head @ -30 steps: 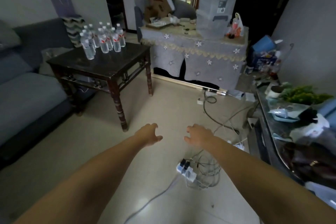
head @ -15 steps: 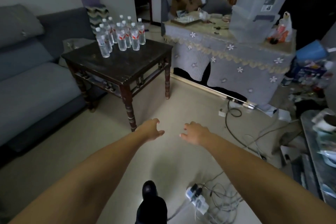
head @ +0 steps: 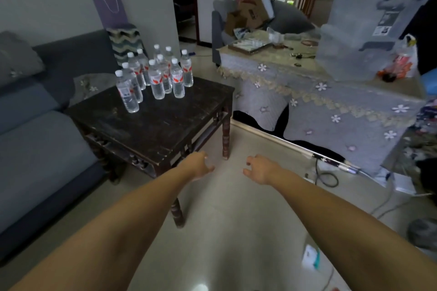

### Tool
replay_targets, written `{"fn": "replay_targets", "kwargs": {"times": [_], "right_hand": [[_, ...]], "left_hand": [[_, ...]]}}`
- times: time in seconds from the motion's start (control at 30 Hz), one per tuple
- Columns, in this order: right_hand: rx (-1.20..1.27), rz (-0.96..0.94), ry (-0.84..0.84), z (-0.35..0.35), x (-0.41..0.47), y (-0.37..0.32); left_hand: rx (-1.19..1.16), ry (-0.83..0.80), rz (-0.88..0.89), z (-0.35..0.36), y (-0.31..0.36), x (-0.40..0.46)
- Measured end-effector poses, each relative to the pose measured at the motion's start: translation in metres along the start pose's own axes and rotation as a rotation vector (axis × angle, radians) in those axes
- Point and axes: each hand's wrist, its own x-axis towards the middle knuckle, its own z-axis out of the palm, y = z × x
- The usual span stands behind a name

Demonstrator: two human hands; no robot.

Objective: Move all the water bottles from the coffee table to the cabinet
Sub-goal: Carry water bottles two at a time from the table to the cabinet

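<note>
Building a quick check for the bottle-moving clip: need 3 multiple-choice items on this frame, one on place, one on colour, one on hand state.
1. Where do the water bottles stand?
A. on the dark coffee table
B. on the floor
C. on the sofa

2. What colour are the bottle caps?
A. blue
B. white
C. green

3. What are the two hands doing?
A. each grips a bottle
B. both press on the table top
C. both are out in front, holding nothing

Key: 1 A, the bottles are clustered at the table's far corner by the sofa. 2 B, every visible cap is white. 3 C, the left hand and right hand hang over the floor with loosely curled fingers, apart from any bottle.
</note>
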Motion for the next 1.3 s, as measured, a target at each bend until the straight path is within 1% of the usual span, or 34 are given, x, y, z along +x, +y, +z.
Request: {"fn": "replay_targets", "kwargs": {"times": [0.1,0.2,0.37,0.47,0.57,0.67,0.83,1.0,1.1,1.17,1.23,1.3], "right_hand": [[-0.004,-0.020,-0.015,-0.019,0.048,-0.004],[-0.007,-0.061,-0.036,-0.041,0.112,-0.012],[-0.036,-0.188,-0.003,-0.090,0.227,-0.022],[-0.109,-0.256,0.000,-0.128,0.284,-0.028],[-0.181,-0.308,0.003,-0.159,0.337,-0.035],[-0.204,-0.346,-0.023,-0.173,0.383,-0.051],[-0.211,-0.496,-0.083,-0.174,0.431,-0.106],[-0.211,-0.622,-0.128,-0.169,0.483,-0.177],[-0.189,-0.662,-0.116,-0.175,0.517,-0.212],[-0.132,-0.662,-0.128,-0.180,0.547,-0.241],[-0.013,-0.657,-0.154,-0.179,0.573,-0.272],[0.139,-0.664,-0.154,-0.175,0.588,-0.296]], "left_hand": [[-0.003,-0.010,-0.007,-0.008,-0.005,0.042],[-0.044,-0.014,-0.061,-0.026,-0.013,0.091],[-0.130,0.076,-0.180,-0.069,-0.035,0.179],[-0.192,0.117,-0.264,-0.094,-0.046,0.228],[-0.253,0.172,-0.341,-0.111,-0.055,0.265],[-0.313,0.192,-0.408,-0.117,-0.068,0.289],[-0.386,0.200,-0.539,-0.125,-0.118,0.312],[-0.479,0.272,-0.689,-0.140,-0.189,0.343],[-0.594,0.373,-0.796,-0.151,-0.231,0.366],[-0.728,0.462,-0.892,-0.163,-0.258,0.382],[-0.864,0.547,-0.966,-0.173,-0.283,0.395],[-0.969,0.626,-0.980,-0.175,-0.300,0.406]]}}
